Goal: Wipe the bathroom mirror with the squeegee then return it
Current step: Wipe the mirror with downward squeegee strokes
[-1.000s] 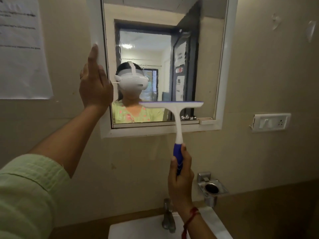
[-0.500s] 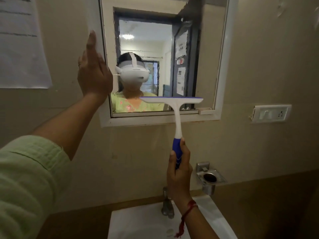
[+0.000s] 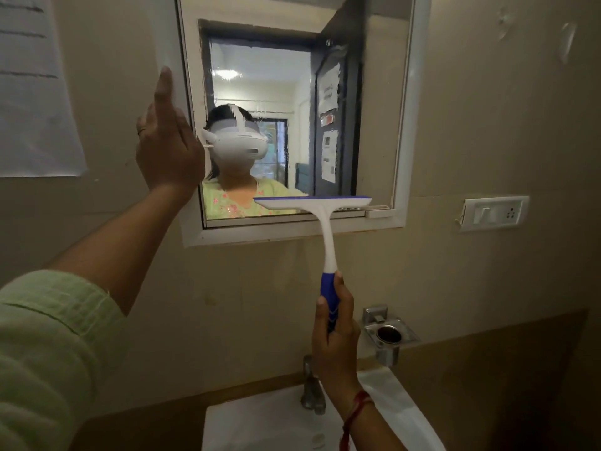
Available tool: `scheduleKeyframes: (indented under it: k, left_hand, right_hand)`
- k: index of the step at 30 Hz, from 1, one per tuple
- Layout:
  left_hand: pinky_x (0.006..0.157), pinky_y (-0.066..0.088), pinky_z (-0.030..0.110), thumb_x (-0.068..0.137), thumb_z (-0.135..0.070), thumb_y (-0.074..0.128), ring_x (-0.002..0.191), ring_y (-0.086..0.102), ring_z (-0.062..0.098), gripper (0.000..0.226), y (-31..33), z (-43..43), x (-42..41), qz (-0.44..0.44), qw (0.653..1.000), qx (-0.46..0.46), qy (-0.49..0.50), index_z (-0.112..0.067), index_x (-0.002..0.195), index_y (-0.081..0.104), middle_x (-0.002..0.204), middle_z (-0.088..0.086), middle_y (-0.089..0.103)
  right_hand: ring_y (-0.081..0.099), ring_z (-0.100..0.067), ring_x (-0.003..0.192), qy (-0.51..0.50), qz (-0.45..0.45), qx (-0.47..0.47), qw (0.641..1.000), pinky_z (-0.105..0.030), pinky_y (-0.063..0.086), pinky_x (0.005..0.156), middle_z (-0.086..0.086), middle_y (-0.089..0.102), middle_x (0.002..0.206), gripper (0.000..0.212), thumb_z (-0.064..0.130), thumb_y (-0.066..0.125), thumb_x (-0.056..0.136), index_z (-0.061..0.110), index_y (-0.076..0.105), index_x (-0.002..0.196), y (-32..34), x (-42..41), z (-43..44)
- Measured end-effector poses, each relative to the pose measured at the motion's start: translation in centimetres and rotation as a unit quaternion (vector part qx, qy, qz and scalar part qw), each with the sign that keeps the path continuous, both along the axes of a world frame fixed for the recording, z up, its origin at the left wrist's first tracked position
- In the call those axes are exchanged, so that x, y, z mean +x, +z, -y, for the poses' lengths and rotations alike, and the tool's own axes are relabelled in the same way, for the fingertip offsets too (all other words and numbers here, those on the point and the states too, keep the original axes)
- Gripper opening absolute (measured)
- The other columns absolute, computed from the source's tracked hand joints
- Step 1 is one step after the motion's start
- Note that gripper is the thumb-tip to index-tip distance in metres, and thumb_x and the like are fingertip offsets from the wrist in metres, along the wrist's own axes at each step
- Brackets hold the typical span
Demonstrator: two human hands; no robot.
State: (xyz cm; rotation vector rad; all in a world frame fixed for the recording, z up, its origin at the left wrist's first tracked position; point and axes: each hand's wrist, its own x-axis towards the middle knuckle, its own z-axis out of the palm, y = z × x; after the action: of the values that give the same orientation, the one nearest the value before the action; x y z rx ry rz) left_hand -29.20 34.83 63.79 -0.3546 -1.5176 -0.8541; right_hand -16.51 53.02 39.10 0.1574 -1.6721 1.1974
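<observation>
Head view: white-framed square mirror (image 3: 380,125) on a beige wall (image 3: 487,125), white sink (image 3: 260,424) below. Left hand (image 3: 167,151), fingers straight, is raised flat at the frame's left edge. Right hand (image 3: 335,333) grips the blue handle of the white squeegee (image 3: 327,236); its blade lies on the glass near the bottom. Metal holder (image 3: 390,335) sits right.

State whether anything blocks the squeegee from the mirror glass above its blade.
Nothing visible does. The squeegee sits at the bottom edge of the mirror; the left hand is off at the left frame.
</observation>
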Motion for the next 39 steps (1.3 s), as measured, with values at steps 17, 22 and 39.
scheduleKeyframes:
  k: [17,22,39]
  left_hand:
    - [0.088,0.038,0.037,0.097,-0.026,0.025,0.11,0.05,0.027,0.048,0.0,0.1,0.9,0.027,0.999,-0.001,0.03,-0.03,0.145,0.024,0.13,0.004,0.054]
    - [0.088,0.037,0.044,0.097,-0.024,0.028,0.11,0.048,0.032,0.049,0.0,0.1,0.7,0.031,0.999,-0.003,0.014,-0.031,0.145,0.024,0.127,0.011,0.055]
    - [0.071,0.044,0.051,0.093,-0.028,0.029,0.09,0.053,0.042,0.05,0.3,0.5,0.0,-0.013,0.998,-0.038,0.038,-0.027,0.143,0.028,0.107,0.022,0.059]
  right_hand:
    - [0.053,0.0,0.066,-0.023,-0.018,0.015,0.999,-0.009,0.045,0.055,0.035,0.053,0.101,0.045,0.037,0.041,0.096,0.052,0.026,0.135,1.1,2.9,-0.7]
    - [0.051,-0.007,0.057,-0.01,-0.053,0.01,0.999,-0.014,0.045,0.048,0.021,0.057,0.088,0.044,0.033,0.044,0.095,0.055,0.032,0.131,3.0,2.5,-1.8]
    - [0.059,0.014,0.07,-0.035,-0.213,0.113,0.97,-0.001,0.044,0.055,0.024,0.059,0.082,0.04,0.013,0.046,0.097,0.012,0.038,0.137,29.5,-2.6,-5.9]
